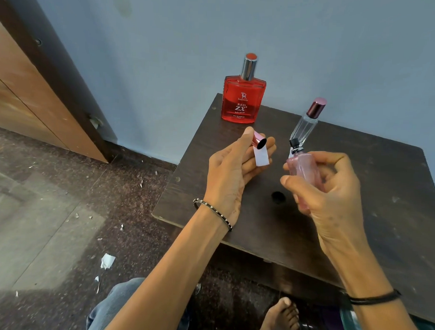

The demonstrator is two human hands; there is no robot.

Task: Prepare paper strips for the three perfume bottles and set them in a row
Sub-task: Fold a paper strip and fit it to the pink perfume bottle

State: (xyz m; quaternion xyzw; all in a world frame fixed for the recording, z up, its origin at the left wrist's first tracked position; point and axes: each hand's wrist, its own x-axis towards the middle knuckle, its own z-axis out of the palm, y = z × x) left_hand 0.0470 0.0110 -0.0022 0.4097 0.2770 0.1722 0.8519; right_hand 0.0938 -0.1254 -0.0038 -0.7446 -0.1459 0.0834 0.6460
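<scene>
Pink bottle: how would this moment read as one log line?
left hand: holds pink cap, paper strip | right hand: holds pink bottle, uncapped | red bottle, clear bottle: capped, on table

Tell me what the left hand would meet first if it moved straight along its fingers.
Probably the clear bottle: the fingers of the left hand point toward it, though depth is hard to judge.

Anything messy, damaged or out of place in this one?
Yes: torn paper scraps litter the floor left of the table, whose top looks scuffed. The pink bottle in the right hand is open, its cap held in the left hand; that fits the task.
</scene>
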